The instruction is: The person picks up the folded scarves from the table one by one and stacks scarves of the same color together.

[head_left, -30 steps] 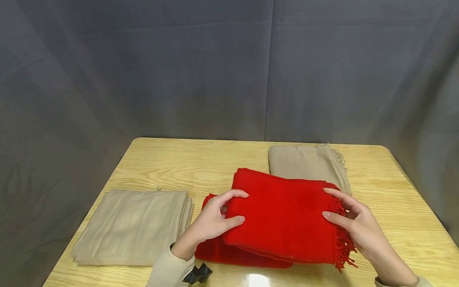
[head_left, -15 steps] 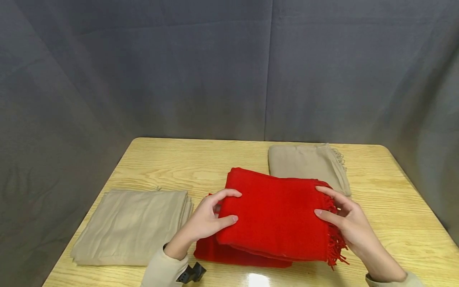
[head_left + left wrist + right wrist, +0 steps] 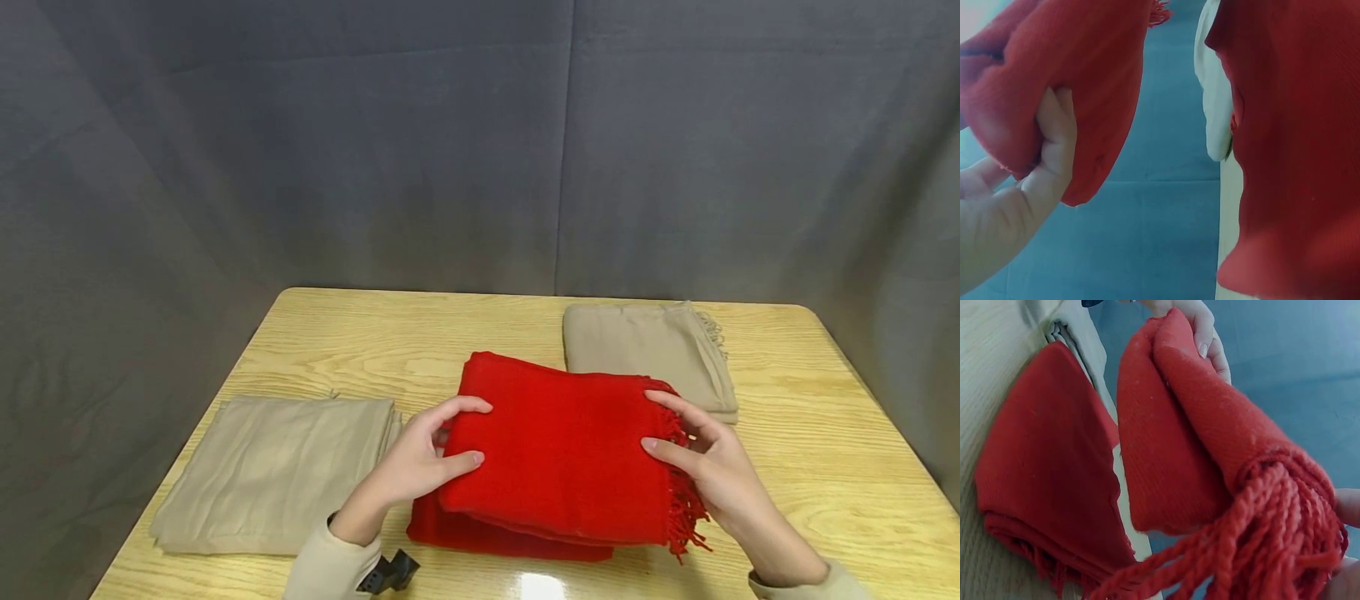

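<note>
Now both hands grip a folded red scarf (image 3: 558, 454).
Left hand (image 3: 416, 462) and right hand (image 3: 708, 471) pinch opposite ends; soft, floppy, likely light.

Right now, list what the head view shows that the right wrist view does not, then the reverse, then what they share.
Only the head view shows the two beige folded cloths, one at the left and one at the far right, the whole table, and both hands, left and right, gripping the scarf's ends. Only the right wrist view shows the twisted fringe strands close up. Both show the held red scarf above a second folded red scarf.
</note>
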The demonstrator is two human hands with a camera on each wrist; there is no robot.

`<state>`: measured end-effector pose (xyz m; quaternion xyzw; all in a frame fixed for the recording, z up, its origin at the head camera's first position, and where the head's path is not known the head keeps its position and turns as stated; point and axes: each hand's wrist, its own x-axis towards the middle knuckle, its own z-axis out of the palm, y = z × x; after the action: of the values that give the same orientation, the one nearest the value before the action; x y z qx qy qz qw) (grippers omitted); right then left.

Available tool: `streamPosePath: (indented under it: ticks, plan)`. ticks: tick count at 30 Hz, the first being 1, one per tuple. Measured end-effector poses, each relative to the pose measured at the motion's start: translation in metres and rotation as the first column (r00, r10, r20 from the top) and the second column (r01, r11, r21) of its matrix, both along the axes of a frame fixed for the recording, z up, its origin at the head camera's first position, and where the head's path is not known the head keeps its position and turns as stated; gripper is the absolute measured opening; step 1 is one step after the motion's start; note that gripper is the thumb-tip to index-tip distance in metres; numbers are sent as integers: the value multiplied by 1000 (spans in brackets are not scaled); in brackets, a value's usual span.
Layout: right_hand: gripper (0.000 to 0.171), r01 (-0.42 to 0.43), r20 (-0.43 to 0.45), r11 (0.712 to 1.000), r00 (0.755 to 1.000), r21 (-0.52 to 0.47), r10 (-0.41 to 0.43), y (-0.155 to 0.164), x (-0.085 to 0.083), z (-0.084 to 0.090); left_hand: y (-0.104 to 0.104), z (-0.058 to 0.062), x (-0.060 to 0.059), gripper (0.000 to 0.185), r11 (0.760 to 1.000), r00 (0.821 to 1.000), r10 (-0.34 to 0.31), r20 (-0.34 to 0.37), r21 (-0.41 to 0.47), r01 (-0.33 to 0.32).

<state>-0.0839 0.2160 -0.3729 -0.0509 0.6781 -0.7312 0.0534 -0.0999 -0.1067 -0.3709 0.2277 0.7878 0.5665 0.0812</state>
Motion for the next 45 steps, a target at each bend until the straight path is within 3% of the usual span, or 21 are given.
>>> streamPosePath:
  ticks: [22, 28, 35, 45]
  plan:
    - [49, -69, 46, 996, 997, 63, 66, -14, -11, -6, -16, -9, 0, 43, 1000, 999, 0, 49, -3, 0]
    - [51, -107, 64, 993, 993, 46, 104, -19, -15, -8, -21, -12, 0, 42, 999, 998, 34, 55, -31, -33]
    - [53, -121, 89, 991, 989, 51, 116, -24, -17, -10, -26, -15, 0, 44, 999, 993, 32, 117, 14, -34]
    - [58, -135, 102, 989, 986, 62, 128, -33, -20, -18, -34, -21, 0, 45, 999, 988, 30, 153, 16, -33]
